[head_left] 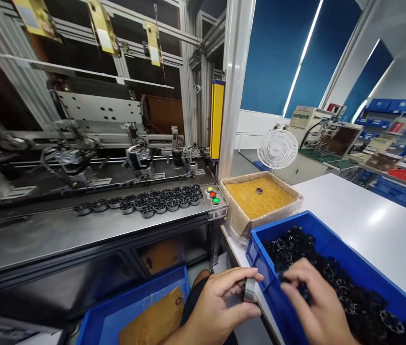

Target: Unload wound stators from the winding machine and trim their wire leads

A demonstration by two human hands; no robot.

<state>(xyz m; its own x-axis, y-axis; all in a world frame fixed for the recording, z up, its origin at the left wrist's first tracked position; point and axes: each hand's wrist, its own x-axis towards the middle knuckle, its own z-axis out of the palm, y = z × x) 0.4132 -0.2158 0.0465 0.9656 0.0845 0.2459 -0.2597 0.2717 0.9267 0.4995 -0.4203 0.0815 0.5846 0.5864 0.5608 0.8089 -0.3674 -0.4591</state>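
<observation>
Listing by size, we enter the following.

Tabletop, white — at our right, bearing the bin.

Bin, blue — one, long axis running from near right to far left, with a heap of black parts inside.

Left hand — one, outside the bin's near wall, gripping a metal ring between thumb below and fingers above.

Right hand — one, over the bin's near side, thumb and fingers drawn together on a small dark piece, its shape too blurred for us to tell.

Metal ring — one, on edge, its narrow outline upright between the left fingertips; it lies left of the right hand, apart from it, clear of the bin.

Small dark piece — one, right of the ring; we judge the right hand nearer the heap.
</observation>
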